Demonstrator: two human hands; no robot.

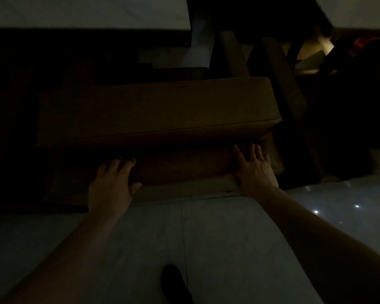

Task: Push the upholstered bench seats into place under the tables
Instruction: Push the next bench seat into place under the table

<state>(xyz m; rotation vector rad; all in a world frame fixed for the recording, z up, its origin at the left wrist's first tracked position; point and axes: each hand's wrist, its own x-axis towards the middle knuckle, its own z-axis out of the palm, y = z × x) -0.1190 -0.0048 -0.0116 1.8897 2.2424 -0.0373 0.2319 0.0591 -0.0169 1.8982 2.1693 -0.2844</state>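
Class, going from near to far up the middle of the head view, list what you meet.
Dark shoe → pale tiled floor → left hand and right hand flat on the bench's front → upholstered bench seat → pale table top.

We had one wide-angle view from the head, looking forward and steeply down. It sat close above both outstretched arms, with the tiled floor (217,238) below and a pale worktop (86,12) edging the top.

Dim, pale tiled floor (217,238) with glints of reflected light; a brown upholstered bench seat (158,113) and a dark shoe (173,281) rest on it
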